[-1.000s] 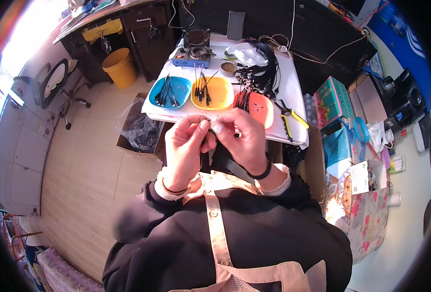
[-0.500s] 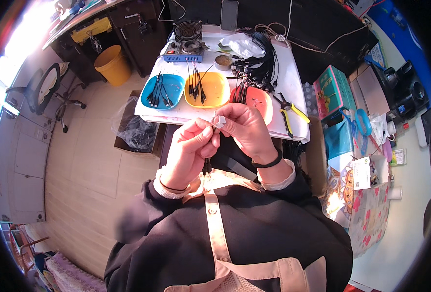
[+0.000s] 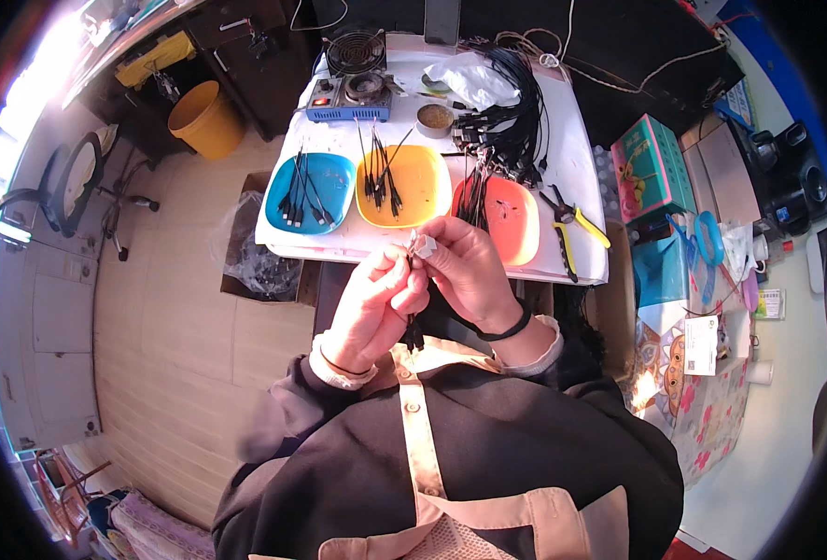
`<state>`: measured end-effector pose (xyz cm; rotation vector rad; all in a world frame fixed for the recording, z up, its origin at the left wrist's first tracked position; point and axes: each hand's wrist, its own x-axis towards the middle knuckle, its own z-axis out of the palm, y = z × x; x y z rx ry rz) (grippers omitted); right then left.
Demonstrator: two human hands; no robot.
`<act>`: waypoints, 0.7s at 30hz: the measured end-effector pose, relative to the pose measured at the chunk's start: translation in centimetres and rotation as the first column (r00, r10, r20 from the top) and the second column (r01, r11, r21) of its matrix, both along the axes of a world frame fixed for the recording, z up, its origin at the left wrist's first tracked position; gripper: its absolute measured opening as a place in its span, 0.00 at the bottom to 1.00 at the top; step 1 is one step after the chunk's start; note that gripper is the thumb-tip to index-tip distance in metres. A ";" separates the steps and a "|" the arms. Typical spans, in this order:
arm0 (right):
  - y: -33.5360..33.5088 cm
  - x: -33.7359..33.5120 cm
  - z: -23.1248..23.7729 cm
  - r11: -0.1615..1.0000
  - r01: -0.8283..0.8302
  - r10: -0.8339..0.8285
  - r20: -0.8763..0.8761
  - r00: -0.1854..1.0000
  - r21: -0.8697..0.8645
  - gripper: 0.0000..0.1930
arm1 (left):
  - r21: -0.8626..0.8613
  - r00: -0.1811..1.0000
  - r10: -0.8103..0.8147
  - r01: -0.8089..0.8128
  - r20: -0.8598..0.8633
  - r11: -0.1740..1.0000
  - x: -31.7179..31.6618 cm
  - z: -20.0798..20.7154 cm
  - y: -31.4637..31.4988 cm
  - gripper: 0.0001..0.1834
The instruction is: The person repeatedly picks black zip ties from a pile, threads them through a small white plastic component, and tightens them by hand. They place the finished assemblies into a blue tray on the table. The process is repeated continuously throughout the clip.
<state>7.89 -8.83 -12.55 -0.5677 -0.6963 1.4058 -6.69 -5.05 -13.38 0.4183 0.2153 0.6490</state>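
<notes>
Over the table's front edge, my two hands meet fingertip to fingertip. My left hand (image 3: 371, 303) is closed around a small bunch of black cables (image 3: 415, 334), whose plug ends hang below the fingers. At the upper end of the bunch, my right hand (image 3: 474, 275) pinches with thumb and index finger; white tape wraps its thumb. The thin wire tips between the fingers are too small to make out. Just beyond lie a blue bowl (image 3: 339, 177) and a yellow bowl (image 3: 429, 182), both with short black cables, and a red bowl (image 3: 514, 229) with cables at its left side.
Yellow-handled pliers (image 3: 566, 213) lie right of the red bowl. Behind the bowls stand a small blue electric heater (image 3: 348, 112), a round tin (image 3: 434, 119) and a heap of black cables (image 3: 511, 121). An open carton (image 3: 306, 280) sits on the floor at left.
My view has shifted a little, so the table appears slightly nearer. Both hands stay together on the cables, with only small finger movement.
</notes>
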 end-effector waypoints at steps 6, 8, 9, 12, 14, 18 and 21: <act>1.3 1.7 1.3 0.994 -0.033 0.048 0.150 0.988 -0.101 0.09 | 0.322 0.946 0.105 -0.001 -0.306 0.947 0.4 1.6 2.4 0.06; 1.6 2.8 2.1 0.984 0.007 0.046 0.290 0.956 -0.178 0.09 | 0.528 0.875 0.151 0.133 -0.460 0.839 0.1 2.7 3.7 0.09; 1.6 3.4 2.5 0.979 0.009 0.069 0.371 0.926 -0.205 0.09 | 0.549 0.874 0.138 0.163 -0.465 0.820 0.4 2.9 4.1 0.09; 1.1 4.4 2.9 0.920 -0.198 0.188 -0.061 0.980 -0.338 0.16 | 0.643 0.911 0.077 0.224 -0.405 0.732 1.5 2.7 5.5 0.09; 1.0 5.2 2.4 0.870 -0.327 0.247 -0.248 0.937 -0.369 0.17 | 0.592 0.929 0.005 0.232 -0.370 0.772 2.4 1.8 5.8 0.07; 1.4 6.8 0.4 0.860 -0.129 0.149 0.002 0.989 -0.495 0.15 | 0.403 0.947 -0.080 0.207 -0.310 0.891 3.3 -0.3 5.4 0.05; 2.9 8.9 -0.7 0.879 0.344 -0.034 0.676 0.736 -0.331 0.08 | 0.357 0.940 -0.024 0.153 -0.339 0.921 3.4 -1.5 4.9 0.04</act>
